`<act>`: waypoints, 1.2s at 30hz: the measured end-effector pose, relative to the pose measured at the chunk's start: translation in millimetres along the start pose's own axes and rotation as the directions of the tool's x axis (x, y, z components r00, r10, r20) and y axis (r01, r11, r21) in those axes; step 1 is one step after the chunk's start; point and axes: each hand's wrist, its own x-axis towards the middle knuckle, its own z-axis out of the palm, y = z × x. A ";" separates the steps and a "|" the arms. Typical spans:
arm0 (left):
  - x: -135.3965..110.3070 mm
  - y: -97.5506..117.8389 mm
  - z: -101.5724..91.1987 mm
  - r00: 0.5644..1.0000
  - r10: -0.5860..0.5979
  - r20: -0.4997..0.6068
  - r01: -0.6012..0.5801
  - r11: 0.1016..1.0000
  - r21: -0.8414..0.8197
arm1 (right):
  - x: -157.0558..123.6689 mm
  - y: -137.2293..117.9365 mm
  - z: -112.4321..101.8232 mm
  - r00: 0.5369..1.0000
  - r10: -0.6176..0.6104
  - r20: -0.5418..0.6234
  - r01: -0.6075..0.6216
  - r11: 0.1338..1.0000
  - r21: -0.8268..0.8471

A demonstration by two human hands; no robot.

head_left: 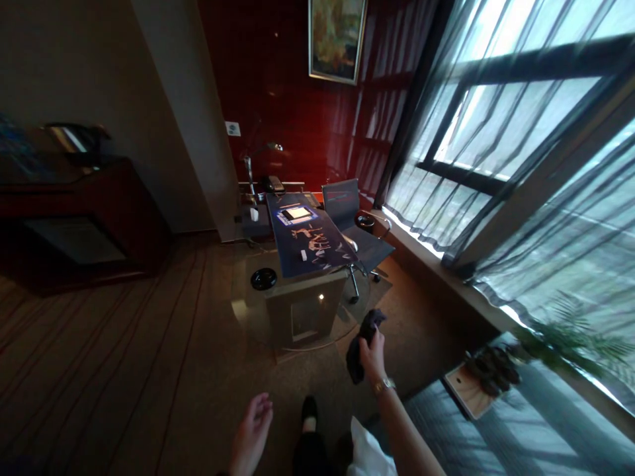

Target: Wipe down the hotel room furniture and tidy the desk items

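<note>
A dark cloth [361, 344] is hanging crumpled from the right hand [373, 352], whose fingers are closing around its upper part while the lower end is drooping toward the floor. The cloth is being held in the air just in front of the desk [307, 241], near that desk's lower right corner and well short of touching it. A watch [384, 385] is sitting on the right wrist. The left hand [252, 430] is hanging open and relaxed, fingers loosely spread, holding nothing, lower and to the left of the desk, above the striped carpet [124, 370]. A dark shoe [309, 410] is showing between the two hands.

On the desk a blue mat is lying along its top, with a lit tablet [296, 213] at its far end and a small white item nearer. A round black object [263, 279] is resting at the desk's left front edge. An office chair [354, 231] is standing just right of the desk. Beyond the chair, sheer curtains [496, 165] are covering the window. A framed painting [336, 38] is hanging on the red wall behind the desk, and a dark cabinet [74, 218] is standing well to the desk's left.
</note>
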 end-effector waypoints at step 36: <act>223.9 256.7 -63.9 0.927 0.039 0.372 -0.035 0.999 -0.019 | 50.4 -168.4 167.6 0.927 0.372 0.041 -0.340 0.791 0.508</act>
